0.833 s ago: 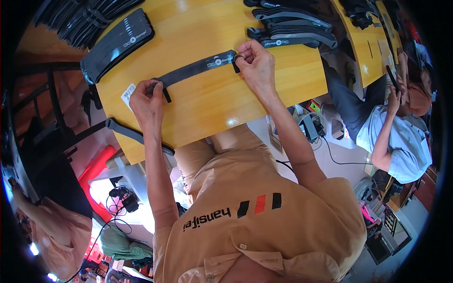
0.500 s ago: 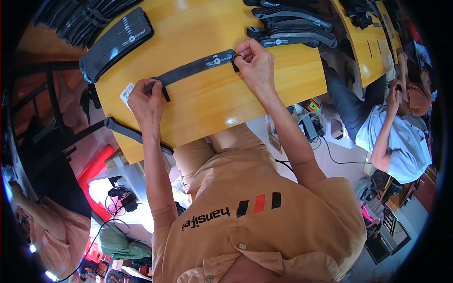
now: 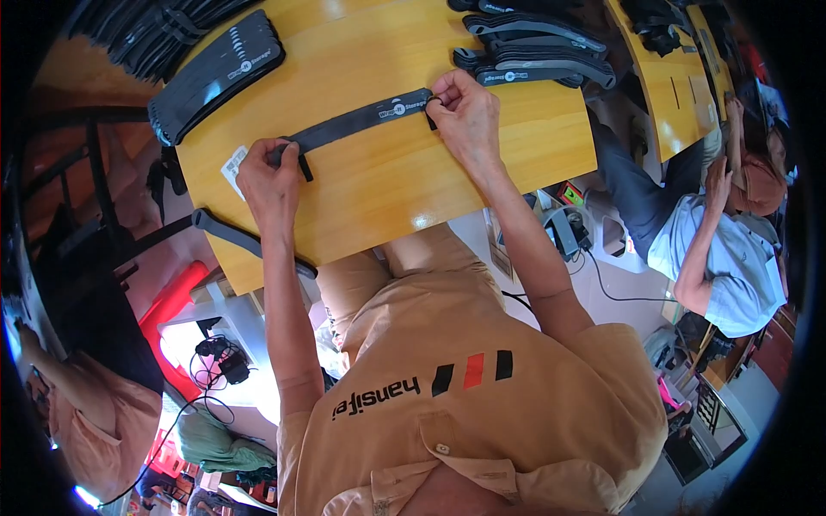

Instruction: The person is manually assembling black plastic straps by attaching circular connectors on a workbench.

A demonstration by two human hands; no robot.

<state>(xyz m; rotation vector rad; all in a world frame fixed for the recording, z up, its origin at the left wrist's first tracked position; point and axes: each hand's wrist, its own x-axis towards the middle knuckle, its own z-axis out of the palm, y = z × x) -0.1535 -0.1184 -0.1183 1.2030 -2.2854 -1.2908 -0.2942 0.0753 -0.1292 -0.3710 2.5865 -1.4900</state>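
Observation:
A long black strap (image 3: 360, 121) lies stretched flat across the yellow wooden table (image 3: 404, 172). My left hand (image 3: 268, 178) pinches its left end, beside a small white label (image 3: 234, 162) lying on the table. My right hand (image 3: 465, 110) pinches the strap's right end, with the fingers curled over it. The strap runs taut between the two hands.
A stack of black straps (image 3: 215, 73) lies at the far left of the table, and another pile (image 3: 538, 64) at the far right. One loose strap (image 3: 231, 232) hangs over the near-left edge. A seated person in a light blue shirt (image 3: 714, 258) works at a neighbouring table on the right.

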